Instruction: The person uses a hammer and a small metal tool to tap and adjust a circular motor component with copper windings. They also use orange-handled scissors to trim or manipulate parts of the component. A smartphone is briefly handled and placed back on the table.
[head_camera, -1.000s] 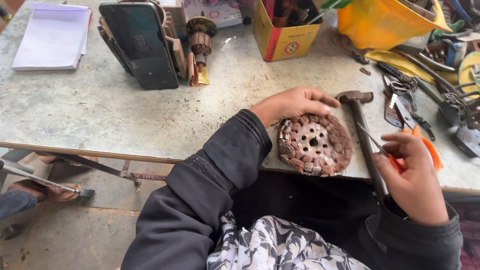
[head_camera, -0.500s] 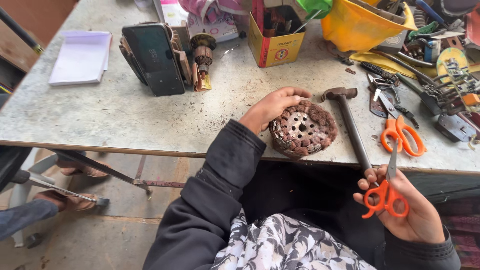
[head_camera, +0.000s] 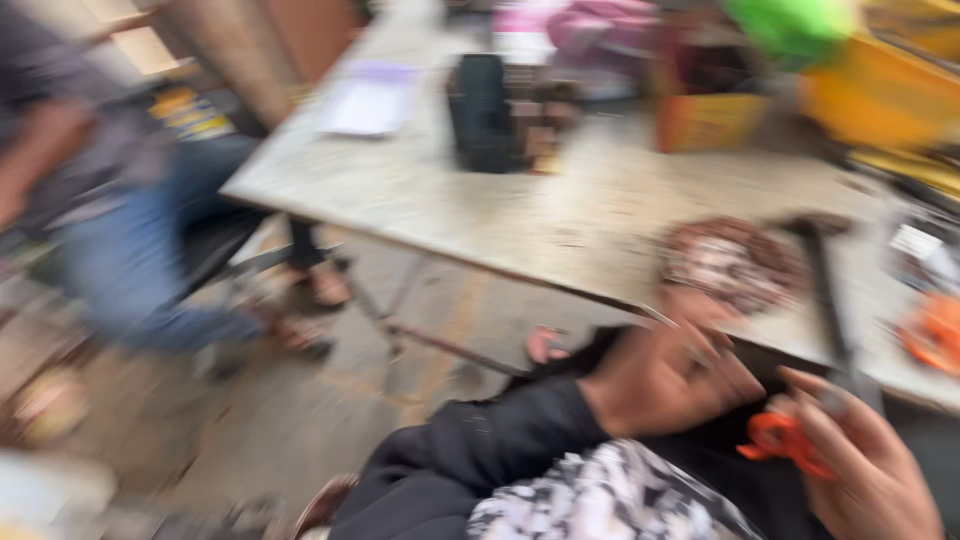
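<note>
Head camera looks down, close over the hands (head_camera: 760, 420) and table (head_camera: 500, 210) edge.

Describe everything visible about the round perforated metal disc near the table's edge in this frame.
The round disc lies flat on the grey table, close to its near edge, beside a hammer on its right. It looks rusty brown at the rim with a paler, perforated centre, though motion blur hides the details. The left hand is just below it; whether they touch cannot be told.

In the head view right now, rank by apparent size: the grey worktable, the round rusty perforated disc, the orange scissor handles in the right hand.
1. Grey worktable, largest by far.
2. Round rusty perforated disc.
3. Orange scissor handles, smallest, though blur and closeness to the camera leave the gap with the disc unsure.
</note>
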